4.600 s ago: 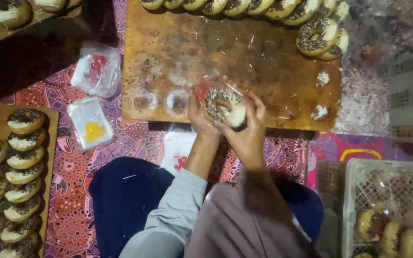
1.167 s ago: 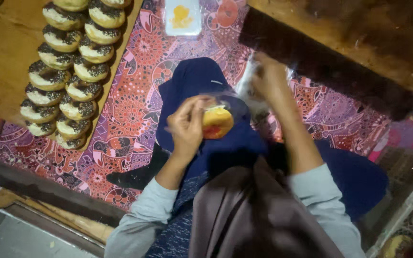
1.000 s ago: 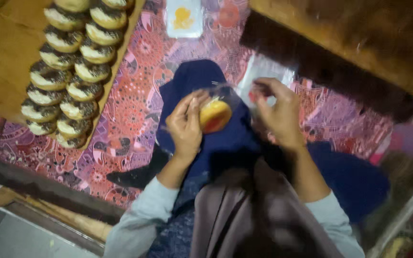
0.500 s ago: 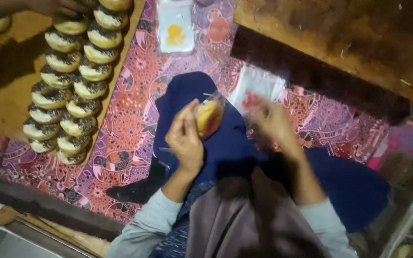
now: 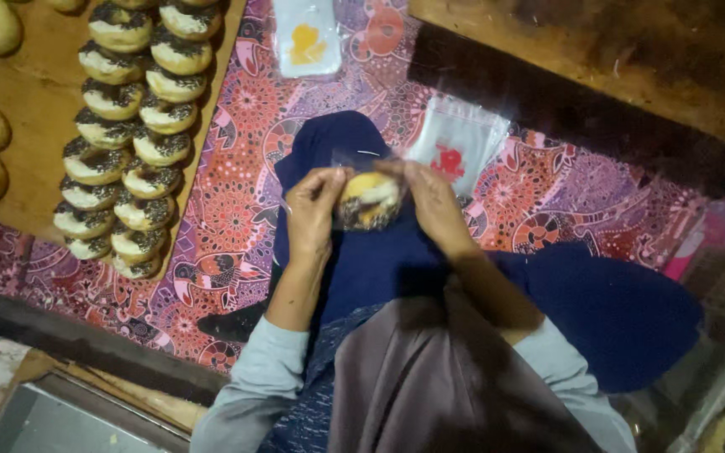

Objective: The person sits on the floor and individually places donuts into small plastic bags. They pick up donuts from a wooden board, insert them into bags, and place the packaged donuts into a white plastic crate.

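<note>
Head view: left hand (image 5: 312, 210) and right hand (image 5: 434, 201) both pinch a bagged donut (image 5: 368, 200) over the lap, steadying it from either side.

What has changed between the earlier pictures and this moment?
The right hand, which reached to the stack of clear bags a second ago, came back and now grips the bagged donut together with the left hand. Earlier, both hands worked at the wooden board; now they are over the lap. The rows of topped donuts on the tray stayed as they were.
</note>
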